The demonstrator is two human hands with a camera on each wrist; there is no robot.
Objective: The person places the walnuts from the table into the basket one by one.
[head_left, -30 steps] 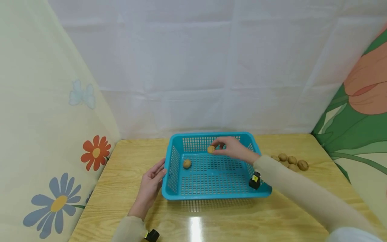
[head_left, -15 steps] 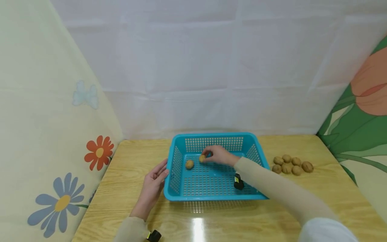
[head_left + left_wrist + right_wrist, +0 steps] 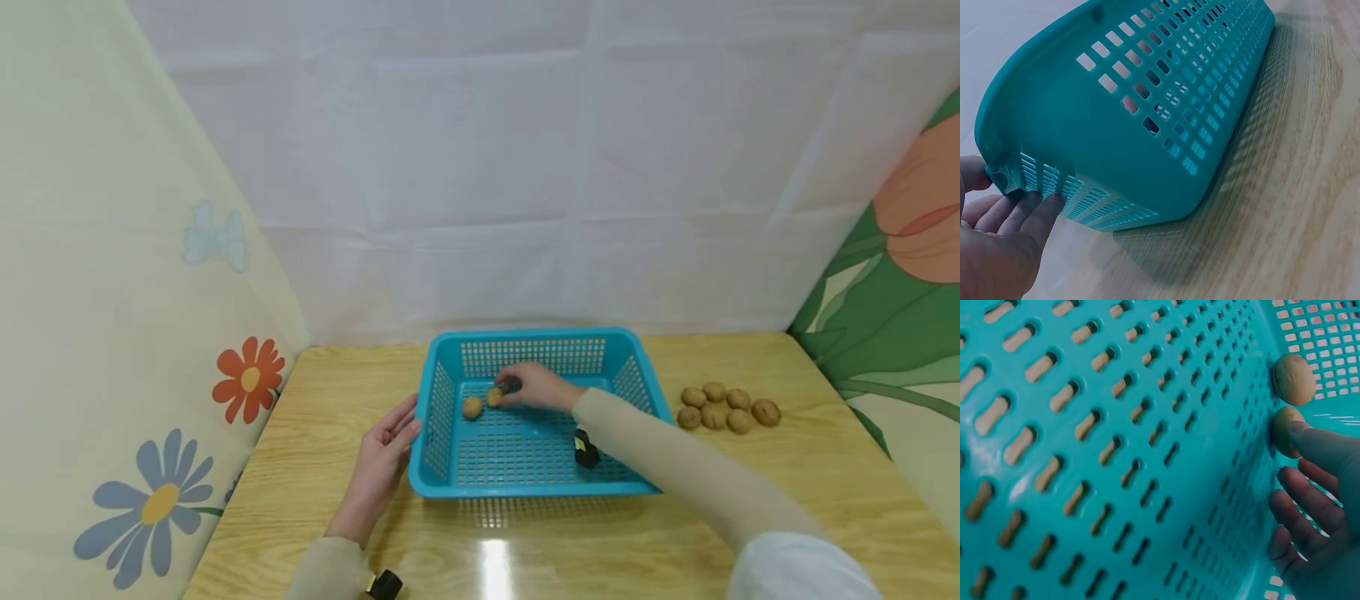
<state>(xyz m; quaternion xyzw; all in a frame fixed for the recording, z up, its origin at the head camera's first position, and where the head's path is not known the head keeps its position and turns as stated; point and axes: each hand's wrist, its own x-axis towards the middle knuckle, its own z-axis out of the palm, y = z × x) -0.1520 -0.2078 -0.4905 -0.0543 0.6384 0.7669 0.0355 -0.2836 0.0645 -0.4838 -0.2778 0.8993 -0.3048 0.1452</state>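
Note:
A blue plastic basket [image 3: 536,492] with perforated walls and floor stands on the wooden table. The left hand [image 3: 381,458] holds its left rim; in the left wrist view the thumb lies at the rim and the fingers [image 3: 1041,215] press against the outside of the wall. Inside the basket, the right hand [image 3: 536,387] pinches a walnut [image 3: 493,397] low at the floor. Just left of it lies another walnut [image 3: 472,407]. From the right wrist, the thumb is seen on the held walnut [image 3: 1284,431], close beside the other one; the remaining fingers are bent below.
Several walnuts [image 3: 715,416] lie in a cluster on the table [image 3: 750,500], to the right of the basket. A white cloth [image 3: 480,208] hangs behind the table, and flower-patterned cloths flank it on both sides.
The right hand has moved left and down with its walnut, from above the basket's middle to the floor beside the other walnut. The left hand keeps its hold on the rim.

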